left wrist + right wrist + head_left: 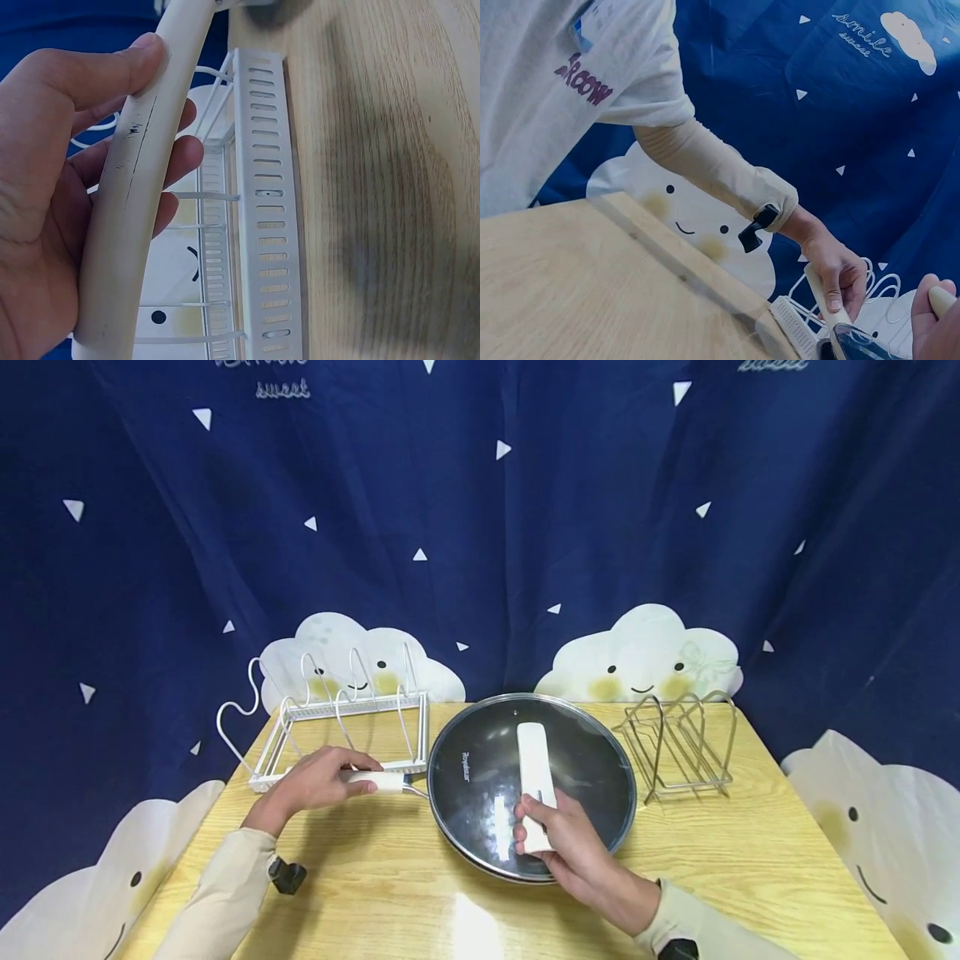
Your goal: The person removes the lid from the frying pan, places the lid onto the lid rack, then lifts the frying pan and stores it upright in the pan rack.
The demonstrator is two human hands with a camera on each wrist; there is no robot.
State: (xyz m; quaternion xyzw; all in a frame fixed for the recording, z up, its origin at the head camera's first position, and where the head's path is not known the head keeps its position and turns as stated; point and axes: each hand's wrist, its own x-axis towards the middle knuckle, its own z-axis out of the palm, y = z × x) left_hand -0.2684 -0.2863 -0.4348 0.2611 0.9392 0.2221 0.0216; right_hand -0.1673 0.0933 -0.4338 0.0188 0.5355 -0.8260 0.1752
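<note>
A frying pan stands over the middle of the table under a dark glass lid (592,760) with a silver rim. My left hand (318,779) grips the pan's white handle (388,782), which points left. In the left wrist view, thumb and fingers wrap that handle (124,202), which has dark scuffs along it. The lid carries a long white upright grip (534,752); my right hand (573,847) holds its near end between thumb and fingers. Most of the pan is hidden beneath the lid. Only the edge of my right hand (934,330) shows in the right wrist view.
A white rack (258,781) with wavy wire dividers stands at the left, just behind the pan handle. On the right, close to the lid, is a bronze-coloured wire rack (678,789). A dark blue curtain (502,543) hangs behind the wooden table (720,852).
</note>
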